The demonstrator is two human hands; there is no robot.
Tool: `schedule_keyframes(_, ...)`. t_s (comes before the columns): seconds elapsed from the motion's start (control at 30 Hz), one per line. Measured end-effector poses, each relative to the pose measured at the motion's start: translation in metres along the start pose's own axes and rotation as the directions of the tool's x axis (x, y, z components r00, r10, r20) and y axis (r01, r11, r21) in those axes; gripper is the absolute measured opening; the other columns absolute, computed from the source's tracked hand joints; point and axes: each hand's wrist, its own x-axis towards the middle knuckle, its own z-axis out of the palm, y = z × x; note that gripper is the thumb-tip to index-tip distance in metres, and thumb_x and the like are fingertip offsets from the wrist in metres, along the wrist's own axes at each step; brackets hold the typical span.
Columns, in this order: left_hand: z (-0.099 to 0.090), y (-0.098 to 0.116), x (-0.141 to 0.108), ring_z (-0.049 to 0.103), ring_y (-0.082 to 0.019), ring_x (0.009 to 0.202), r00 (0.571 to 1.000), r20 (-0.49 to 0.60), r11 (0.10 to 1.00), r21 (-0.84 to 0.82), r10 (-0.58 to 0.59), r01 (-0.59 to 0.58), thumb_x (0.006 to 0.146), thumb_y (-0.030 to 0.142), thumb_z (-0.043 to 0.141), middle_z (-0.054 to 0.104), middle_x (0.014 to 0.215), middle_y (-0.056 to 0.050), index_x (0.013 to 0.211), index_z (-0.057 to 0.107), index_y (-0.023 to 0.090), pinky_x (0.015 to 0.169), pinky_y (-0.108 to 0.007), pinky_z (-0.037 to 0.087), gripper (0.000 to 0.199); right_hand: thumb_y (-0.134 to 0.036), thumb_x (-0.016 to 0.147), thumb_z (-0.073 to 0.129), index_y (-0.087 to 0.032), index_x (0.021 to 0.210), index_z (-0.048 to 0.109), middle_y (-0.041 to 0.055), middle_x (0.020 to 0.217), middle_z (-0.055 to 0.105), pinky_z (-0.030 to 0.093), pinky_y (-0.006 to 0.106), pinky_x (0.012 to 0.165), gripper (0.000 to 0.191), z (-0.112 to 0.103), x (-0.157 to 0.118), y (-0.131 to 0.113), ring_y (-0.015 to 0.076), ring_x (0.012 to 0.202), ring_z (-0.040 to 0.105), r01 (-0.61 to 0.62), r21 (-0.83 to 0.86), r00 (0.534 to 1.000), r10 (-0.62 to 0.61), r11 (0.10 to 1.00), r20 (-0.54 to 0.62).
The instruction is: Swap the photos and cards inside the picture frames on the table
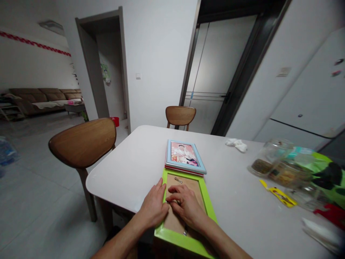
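Note:
A green picture frame point(183, 238) lies face down at the table's near edge, its brown backing board point(172, 220) showing. My left hand point(154, 202) grips the frame's left rail, with the thumb over the inner edge. Bent over the backing is my right hand point(185, 205), fingers apart, with the index fingertip at a small metal clip point(166, 201) on the left inner edge. A metal hanger point(178, 180) sits near the board's top, and another metal piece point(185, 231) near its bottom, partly hidden by my right hand.
Touching the green frame's far end is a stack with a blue photo frame point(199, 158) on top. Glass jars point(262, 165), a yellow packet point(283, 196) and a crumpled white tissue point(236, 144) lie to the right on the white table point(121, 169). Wooden chairs point(83, 142) stand left and beyond.

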Motion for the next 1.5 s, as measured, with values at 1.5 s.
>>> schedule_keyframes(1.5, -0.001, 0.0, -0.003, 0.016, -0.018, 0.125, 0.998, 0.064, 0.993, 0.118, 0.021, -0.029, 0.068, 0.023, 0.04, 0.014, 0.138, -0.011, 0.128, 0.027, 0.008, 0.103, -0.032, 0.012, 0.063, -0.025, 0.065, 0.059, -0.023, 0.069, 0.066, 0.0037, 0.121, 0.044, 0.023, 0.039, 0.098, 0.009, -0.042, -0.045, 0.0, 0.0213, 0.115, 0.033, -0.009, 0.183, 0.966, -0.038, 0.983, 0.255)
